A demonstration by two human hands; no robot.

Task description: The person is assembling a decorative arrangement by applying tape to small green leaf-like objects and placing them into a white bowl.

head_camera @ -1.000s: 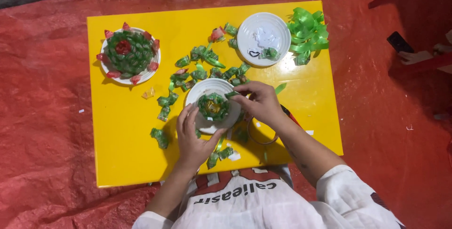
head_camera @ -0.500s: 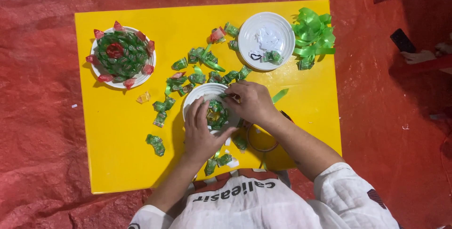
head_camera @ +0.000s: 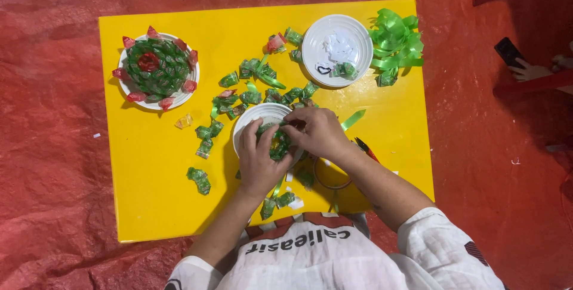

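A white paper plate (head_camera: 256, 118) lies in the middle of the yellow board (head_camera: 155, 170), with folded green ribbon pieces (head_camera: 279, 144) stuck on it. My left hand (head_camera: 260, 160) rests on the plate's near edge and steadies it. My right hand (head_camera: 314, 132) comes in from the right and pinches a green piece on the plate. The two hands cover most of the plate. Loose green folded pieces (head_camera: 250, 96) lie scattered just beyond the plate and to its left.
A finished plate with a green rosette and red tips (head_camera: 157, 69) sits far left. Another white plate (head_camera: 338, 51) lies far right, beside a heap of green ribbon (head_camera: 395, 44). A tape ring (head_camera: 332, 176) and a red-handled tool (head_camera: 366, 149) lie under my right forearm. Someone else's hand with a dark phone (head_camera: 518, 62) is at the right edge.
My hands have drawn closer together over the middle plate, and the view has shifted slightly. The plate and the other things stay where they were.
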